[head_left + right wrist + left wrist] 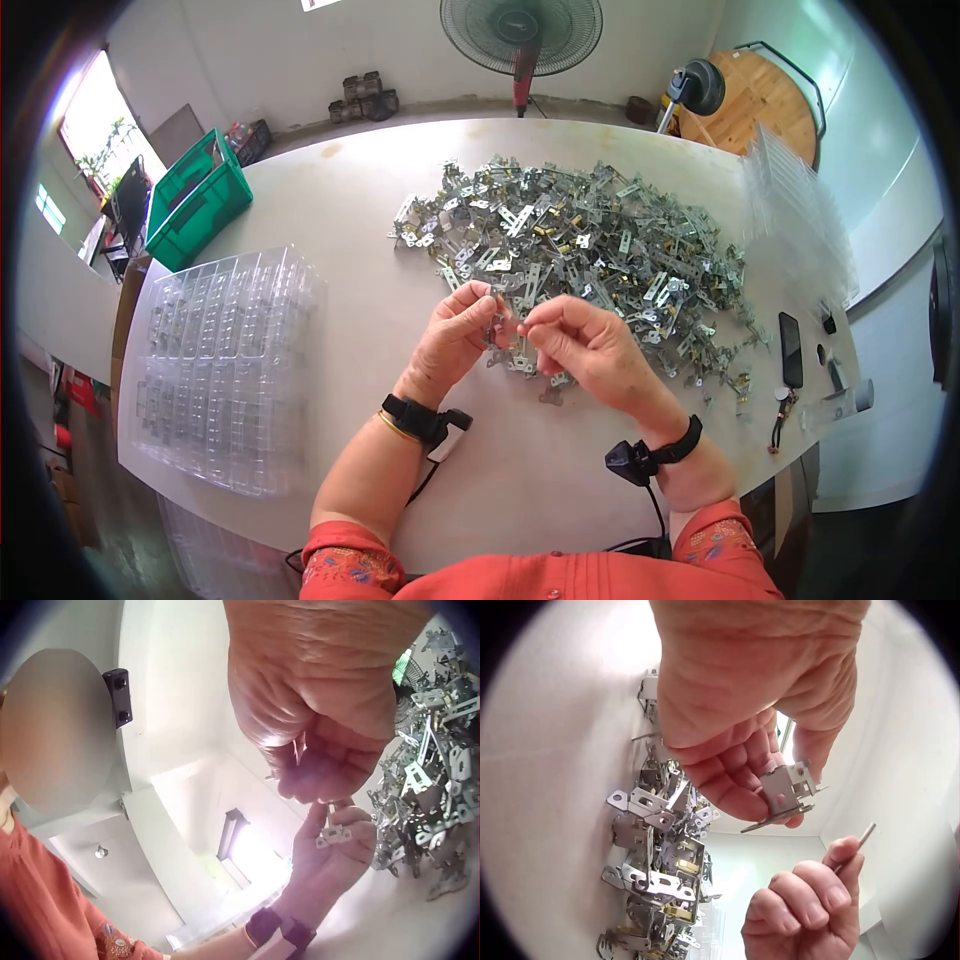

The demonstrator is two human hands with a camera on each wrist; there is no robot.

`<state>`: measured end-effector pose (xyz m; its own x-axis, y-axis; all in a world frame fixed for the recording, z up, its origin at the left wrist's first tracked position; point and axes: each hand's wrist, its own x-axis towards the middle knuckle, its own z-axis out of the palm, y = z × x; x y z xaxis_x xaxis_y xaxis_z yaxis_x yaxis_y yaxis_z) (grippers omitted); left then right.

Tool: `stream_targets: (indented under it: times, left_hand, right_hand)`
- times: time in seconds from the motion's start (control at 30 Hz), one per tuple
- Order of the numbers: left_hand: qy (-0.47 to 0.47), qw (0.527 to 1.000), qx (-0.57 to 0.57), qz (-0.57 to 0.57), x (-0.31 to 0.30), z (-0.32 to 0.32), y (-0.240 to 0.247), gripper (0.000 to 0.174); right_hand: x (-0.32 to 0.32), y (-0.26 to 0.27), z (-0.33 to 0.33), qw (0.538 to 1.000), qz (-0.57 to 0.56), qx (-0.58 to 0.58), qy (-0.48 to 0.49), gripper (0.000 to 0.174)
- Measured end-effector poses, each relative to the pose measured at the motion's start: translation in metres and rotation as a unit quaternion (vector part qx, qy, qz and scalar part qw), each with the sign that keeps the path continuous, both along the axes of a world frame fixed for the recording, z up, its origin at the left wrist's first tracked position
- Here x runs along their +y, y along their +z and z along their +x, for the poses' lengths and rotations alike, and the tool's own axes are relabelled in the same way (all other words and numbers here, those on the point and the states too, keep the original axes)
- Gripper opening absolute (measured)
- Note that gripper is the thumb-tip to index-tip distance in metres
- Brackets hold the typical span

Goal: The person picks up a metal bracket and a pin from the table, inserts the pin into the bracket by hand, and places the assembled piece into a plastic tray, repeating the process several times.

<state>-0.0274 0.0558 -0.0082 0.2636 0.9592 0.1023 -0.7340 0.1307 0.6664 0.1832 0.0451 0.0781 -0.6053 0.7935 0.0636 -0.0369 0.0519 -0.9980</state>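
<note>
Clear plastic trays stacked at my left | here my left hand curls, thumb and fingers pinching a metal bracket above the table | my right hand just beside it, fingers folded, pinching a thin metal pin | loose metal parts heaped beyond both hands | black phone at right
</note>
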Motion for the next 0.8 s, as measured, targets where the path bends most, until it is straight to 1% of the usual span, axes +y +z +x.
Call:
stream_targets:
  times: [0.07,0.1,0.13,0.2,0.27,0.33,0.4,0.5,0.8]
  left_hand:
    - [0.003,1.0,-0.002,-0.008,0.001,-0.001,-0.002,0.009]
    - [-0.013,1.0,0.005,0.006,0.003,-0.003,-0.006,0.01]
    - [-0.029,0.999,0.013,0.019,0.004,-0.004,-0.006,0.011]
    - [-0.026,0.999,0.016,0.017,0.005,-0.003,-0.007,0.011]
    - [-0.025,0.999,0.02,0.013,0.003,0.0,-0.005,0.011]
    - [0.013,0.999,0.035,-0.012,0.0,0.004,-0.001,0.013]
    - [0.01,0.999,0.044,-0.013,-0.001,0.005,0.001,0.013]
    - [0.002,0.998,0.058,-0.008,0.001,0.005,-0.001,0.013]
    - [0.001,0.997,0.075,0.0,0.0,0.008,-0.001,0.01]
  right_hand:
    - [0.005,0.004,-0.003,0.993,0.079,-0.04,-0.075,0.009]
    - [0.006,0.002,-0.005,0.988,0.111,-0.048,-0.1,0.008]
    - [0.008,0.003,-0.005,0.988,0.11,-0.047,-0.099,0.008]
    - [0.012,0.003,-0.005,0.967,0.196,-0.08,-0.139,0.007]
    - [0.015,0.001,-0.004,0.963,0.208,-0.086,-0.149,0.007]
    - [0.017,0.002,-0.003,0.958,0.219,-0.091,-0.159,0.006]
    - [0.013,0.009,-0.002,0.955,0.203,-0.149,-0.159,0.006]
    - [0.012,0.009,-0.002,0.943,0.226,-0.172,-0.174,0.006]
    - [0.006,0.009,0.0,0.932,0.24,-0.18,-0.201,0.006]
